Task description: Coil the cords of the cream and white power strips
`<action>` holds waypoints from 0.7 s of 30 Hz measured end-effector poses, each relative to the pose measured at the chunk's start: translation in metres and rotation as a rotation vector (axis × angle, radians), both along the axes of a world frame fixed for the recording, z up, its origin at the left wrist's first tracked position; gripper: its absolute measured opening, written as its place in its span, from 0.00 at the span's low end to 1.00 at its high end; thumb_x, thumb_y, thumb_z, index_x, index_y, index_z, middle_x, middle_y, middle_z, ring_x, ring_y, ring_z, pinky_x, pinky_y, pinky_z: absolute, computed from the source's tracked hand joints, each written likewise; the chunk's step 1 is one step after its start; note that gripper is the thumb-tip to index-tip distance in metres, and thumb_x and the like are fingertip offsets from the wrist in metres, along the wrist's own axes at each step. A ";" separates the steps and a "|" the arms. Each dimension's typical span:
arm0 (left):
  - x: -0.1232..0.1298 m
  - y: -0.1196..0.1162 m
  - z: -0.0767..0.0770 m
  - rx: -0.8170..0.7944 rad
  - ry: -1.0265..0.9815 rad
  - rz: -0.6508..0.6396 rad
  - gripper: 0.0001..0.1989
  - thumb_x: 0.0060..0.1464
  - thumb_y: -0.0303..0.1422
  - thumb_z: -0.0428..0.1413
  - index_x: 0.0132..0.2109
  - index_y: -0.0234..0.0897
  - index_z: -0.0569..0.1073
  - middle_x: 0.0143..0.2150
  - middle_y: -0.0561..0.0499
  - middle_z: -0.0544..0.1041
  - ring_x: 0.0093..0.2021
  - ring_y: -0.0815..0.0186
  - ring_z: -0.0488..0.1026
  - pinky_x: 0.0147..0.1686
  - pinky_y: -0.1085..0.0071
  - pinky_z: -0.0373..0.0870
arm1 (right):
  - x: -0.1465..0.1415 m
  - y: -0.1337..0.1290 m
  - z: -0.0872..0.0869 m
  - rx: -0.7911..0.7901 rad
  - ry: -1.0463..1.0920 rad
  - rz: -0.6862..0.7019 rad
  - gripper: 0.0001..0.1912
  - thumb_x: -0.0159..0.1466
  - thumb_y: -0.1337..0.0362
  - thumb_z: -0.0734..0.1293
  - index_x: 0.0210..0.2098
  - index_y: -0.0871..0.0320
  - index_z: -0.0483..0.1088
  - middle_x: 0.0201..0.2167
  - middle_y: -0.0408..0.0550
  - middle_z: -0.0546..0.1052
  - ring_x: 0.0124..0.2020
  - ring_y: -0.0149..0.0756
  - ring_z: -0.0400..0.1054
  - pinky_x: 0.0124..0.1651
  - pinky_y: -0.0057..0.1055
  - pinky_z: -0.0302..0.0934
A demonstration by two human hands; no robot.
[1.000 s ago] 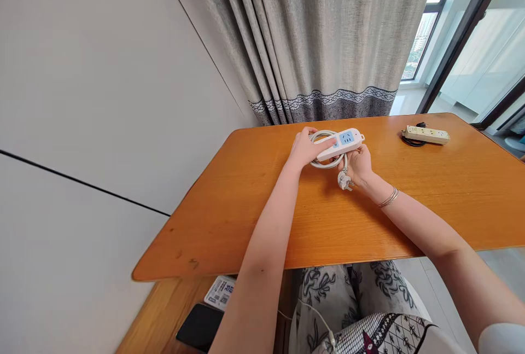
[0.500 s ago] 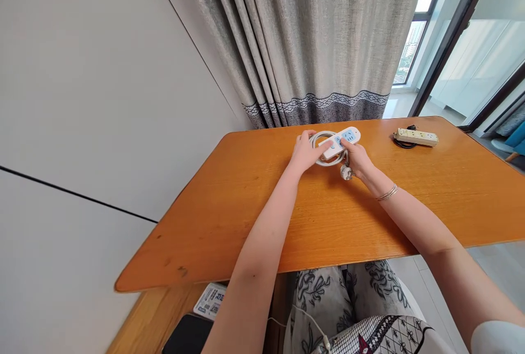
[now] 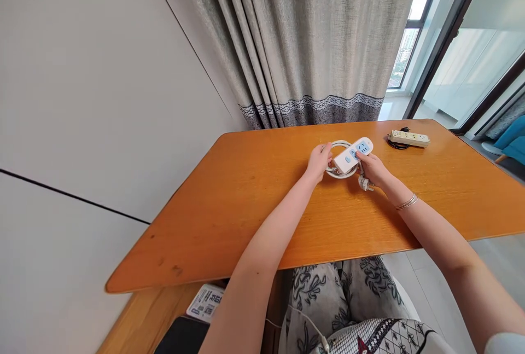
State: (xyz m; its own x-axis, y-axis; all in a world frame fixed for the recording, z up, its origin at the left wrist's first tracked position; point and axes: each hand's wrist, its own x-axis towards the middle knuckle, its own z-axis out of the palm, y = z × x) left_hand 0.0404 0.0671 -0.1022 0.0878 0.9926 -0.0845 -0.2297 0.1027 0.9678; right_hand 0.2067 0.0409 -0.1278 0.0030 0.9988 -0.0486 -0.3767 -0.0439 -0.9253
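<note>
Your right grip (image 3: 374, 169) grasps the white power strip (image 3: 350, 157) over the wooden surface (image 3: 229, 206), thumb on top, likely to steady it; your left grip (image 3: 319, 162) pinches the coiled cord (image 3: 341, 175), seemingly to gather its loops. The plug (image 3: 365, 183) hangs below the strip.

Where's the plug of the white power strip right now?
In the head view, right of centre, the plug is just below the white power strip's outlet end, close beside the grip of the right hand.
</note>
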 end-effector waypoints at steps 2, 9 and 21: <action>0.004 0.000 -0.003 0.014 -0.004 0.043 0.16 0.66 0.43 0.55 0.34 0.38 0.65 0.21 0.62 0.54 0.19 0.74 0.52 0.22 0.77 0.53 | 0.002 0.002 -0.001 -0.018 -0.024 0.018 0.14 0.59 0.57 0.76 0.38 0.56 0.72 0.34 0.45 0.82 0.31 0.34 0.75 0.30 0.29 0.72; 0.015 -0.003 -0.017 0.070 0.099 0.081 0.11 0.67 0.40 0.53 0.43 0.37 0.70 0.24 0.59 0.63 0.25 0.71 0.64 0.31 0.74 0.65 | 0.005 0.002 -0.012 -0.083 -0.065 -0.126 0.14 0.63 0.57 0.73 0.45 0.53 0.69 0.38 0.42 0.82 0.31 0.31 0.75 0.31 0.26 0.72; -0.020 -0.031 -0.056 0.070 0.489 -0.314 0.22 0.56 0.37 0.63 0.57 0.37 0.74 0.60 0.38 0.77 0.52 0.58 0.78 0.57 0.60 0.70 | 0.156 -0.046 0.007 -0.332 -0.474 -0.132 0.04 0.67 0.66 0.68 0.38 0.57 0.76 0.33 0.54 0.82 0.27 0.36 0.76 0.26 0.27 0.70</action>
State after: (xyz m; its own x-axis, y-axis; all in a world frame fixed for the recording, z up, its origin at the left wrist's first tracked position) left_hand 0.0203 0.0356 -0.1585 0.3462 0.9299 -0.1244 0.2765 0.0256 0.9607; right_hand 0.3626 -0.0054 -0.1208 0.2237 0.9200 -0.3218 0.0527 -0.3411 -0.9385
